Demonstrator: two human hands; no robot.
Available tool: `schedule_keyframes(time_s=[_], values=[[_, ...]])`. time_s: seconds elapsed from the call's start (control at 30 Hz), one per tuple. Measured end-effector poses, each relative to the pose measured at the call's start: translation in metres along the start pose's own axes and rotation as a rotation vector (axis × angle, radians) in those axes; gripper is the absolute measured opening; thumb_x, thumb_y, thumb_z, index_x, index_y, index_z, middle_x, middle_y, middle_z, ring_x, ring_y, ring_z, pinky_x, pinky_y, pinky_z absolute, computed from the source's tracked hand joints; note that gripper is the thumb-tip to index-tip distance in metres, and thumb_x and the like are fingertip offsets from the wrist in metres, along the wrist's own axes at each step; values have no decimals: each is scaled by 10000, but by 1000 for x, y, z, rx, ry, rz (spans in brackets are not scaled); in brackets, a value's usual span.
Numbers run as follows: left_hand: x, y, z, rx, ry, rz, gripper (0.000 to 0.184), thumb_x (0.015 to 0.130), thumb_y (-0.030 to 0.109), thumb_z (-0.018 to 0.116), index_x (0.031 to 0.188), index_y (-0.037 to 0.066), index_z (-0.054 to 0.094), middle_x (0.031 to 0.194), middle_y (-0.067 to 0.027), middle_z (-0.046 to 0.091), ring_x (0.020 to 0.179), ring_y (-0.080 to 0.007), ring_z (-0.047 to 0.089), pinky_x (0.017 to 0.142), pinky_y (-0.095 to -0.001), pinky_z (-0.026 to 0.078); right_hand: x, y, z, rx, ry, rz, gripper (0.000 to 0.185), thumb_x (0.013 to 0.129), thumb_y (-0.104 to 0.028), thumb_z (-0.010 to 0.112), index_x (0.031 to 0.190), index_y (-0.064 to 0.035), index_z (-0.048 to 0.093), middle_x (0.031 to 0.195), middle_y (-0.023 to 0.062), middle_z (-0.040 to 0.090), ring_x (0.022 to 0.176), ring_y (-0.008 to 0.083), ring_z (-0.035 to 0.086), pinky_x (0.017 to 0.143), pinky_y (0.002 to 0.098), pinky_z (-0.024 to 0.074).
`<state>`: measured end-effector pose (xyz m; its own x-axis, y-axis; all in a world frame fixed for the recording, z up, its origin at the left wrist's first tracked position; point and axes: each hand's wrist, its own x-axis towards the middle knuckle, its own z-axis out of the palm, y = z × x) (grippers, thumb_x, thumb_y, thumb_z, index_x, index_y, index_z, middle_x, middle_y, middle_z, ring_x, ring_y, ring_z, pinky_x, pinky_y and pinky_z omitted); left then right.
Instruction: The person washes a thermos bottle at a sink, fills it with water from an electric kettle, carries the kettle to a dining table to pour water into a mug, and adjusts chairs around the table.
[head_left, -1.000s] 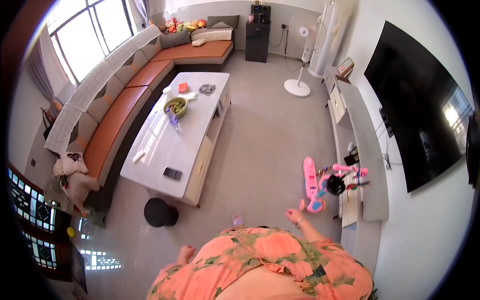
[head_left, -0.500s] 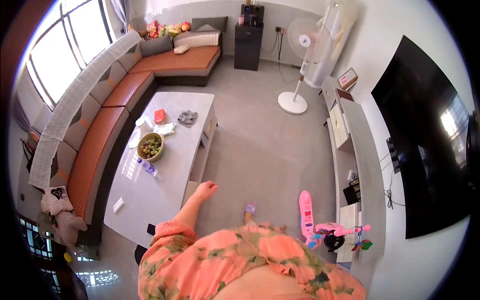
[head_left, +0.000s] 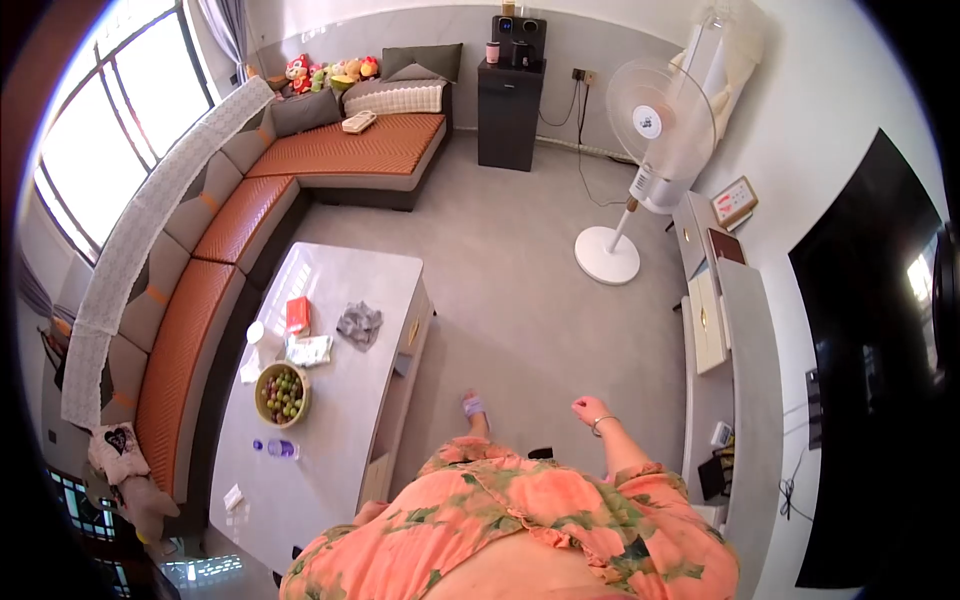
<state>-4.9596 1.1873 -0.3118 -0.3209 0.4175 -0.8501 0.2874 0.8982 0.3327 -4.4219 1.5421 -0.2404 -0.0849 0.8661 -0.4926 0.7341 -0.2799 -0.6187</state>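
Note:
My right hand (head_left: pixel 592 410) hangs in front of me over the grey floor (head_left: pixel 530 350), with a bracelet (head_left: pixel 603 424) at the wrist. Its fingers are curled in, and nothing shows in them. A small patch of my left arm (head_left: pixel 370 512) appears beside the coffee table (head_left: pixel 330 400); the left hand itself is hidden. One foot in a lilac slipper (head_left: pixel 474 405) is set forward on the floor. Neither arm visibly holds anything.
On the coffee table are a bowl of grapes (head_left: pixel 282 394), a bottle (head_left: pixel 283 450), a red packet (head_left: pixel 298 315) and a grey cloth (head_left: pixel 359 326). A sofa (head_left: pixel 190 320) runs along the left. A standing fan (head_left: pixel 608 255) and a TV cabinet (head_left: pixel 755 370) are on the right.
I have moved forward, so the fan and cabinet look closer. My left hand has swung back out of sight, and my right hand has come forward into view. The pink toy scooter is no longer visible.

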Motion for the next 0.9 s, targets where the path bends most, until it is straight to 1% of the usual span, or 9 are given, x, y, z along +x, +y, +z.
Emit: schedule_keyframes(time_s=[0.2, 0.33, 0.37, 0.4, 0.47, 0.53, 0.63, 0.77, 0.9], values=[[156, 229, -69, 78, 113, 168, 476, 841, 438, 542, 1008, 14, 679, 953, -205, 679, 922, -359, 646, 826, -449, 498, 152, -38, -3, -258, -281, 20, 438, 807, -450, 637, 1018, -68, 675, 949, 88, 693, 879, 215, 639, 799, 351, 496], [237, 474, -136, 389, 152, 461, 486, 862, 444, 513, 1024, 14, 671, 974, -220, 670, 947, -382, 636, 840, -463, 493, 193, -75, -59, -312, -368, 159, 348, 825, -392, 611, 985, -94, 692, 830, 99, 686, 745, 189, 664, 674, 365, 521], [220, 464, -140, 398, 216, 548, 482, 872, 454, 499, 1000, 24, 674, 968, -224, 664, 943, -367, 639, 827, -462, 494, 167, -78, -67, -314, -367, 157, 348, 825, -392, 611, 985, -94, 692, 830, 99, 686, 745, 189, 664, 674, 365, 521], [225, 580, -157, 428, 134, 599, 477, 881, 461, 493, 1012, 39, 674, 986, -217, 661, 964, -361, 632, 829, -458, 489, 200, -80, -81, -135, -254, 258, 356, 842, -384, 596, 1009, -83, 688, 834, 93, 684, 724, 183, 663, 653, 357, 521], [232, 619, -169, 503, 217, 748, 451, 893, 450, 500, 1002, 48, 673, 988, -185, 670, 969, -342, 629, 823, -433, 490, 188, -96, -96, 40, -139, 346, 364, 859, -375, 581, 1033, -72, 684, 837, 87, 683, 704, 177, 662, 631, 350, 521], [242, 757, -182, 329, 190, 873, 410, 888, 414, 534, 985, 40, 671, 961, -184, 673, 936, -335, 635, 813, -417, 495, 248, -132, -123, 167, -188, 521, 494, 864, -466, 562, 1104, -46, 660, 1101, 155, 657, 1028, 253, 611, 876, 390, 475], [240, 840, -198, 205, 203, 935, 365, 883, 376, 564, 984, 42, 671, 927, -177, 678, 894, -326, 645, 791, -411, 502, 302, -144, -135, 3, -206, 423, 409, 871, -396, 577, 1088, -63, 672, 840, 75, 686, 670, 187, 642, 591, 348, 516], [324, 830, -209, 327, 153, 836, 381, 854, 406, 595, 973, 54, 682, 880, -164, 685, 842, -308, 657, 751, -410, 509, 349, -202, -177, -76, -17, 304, 426, 852, -446, 593, 1055, -83, 687, 804, 85, 686, 645, 186, 628, 583, 358, 509], [396, 827, -225, 516, -19, 439, 427, 828, 465, 595, 946, 68, 699, 809, -152, 685, 753, -272, 663, 682, -409, 520, 535, -189, -206, -98, -271, 255, 420, 825, -442, 614, 1039, -89, 692, 760, 109, 684, 632, 204, 633, 626, 342, 512]])
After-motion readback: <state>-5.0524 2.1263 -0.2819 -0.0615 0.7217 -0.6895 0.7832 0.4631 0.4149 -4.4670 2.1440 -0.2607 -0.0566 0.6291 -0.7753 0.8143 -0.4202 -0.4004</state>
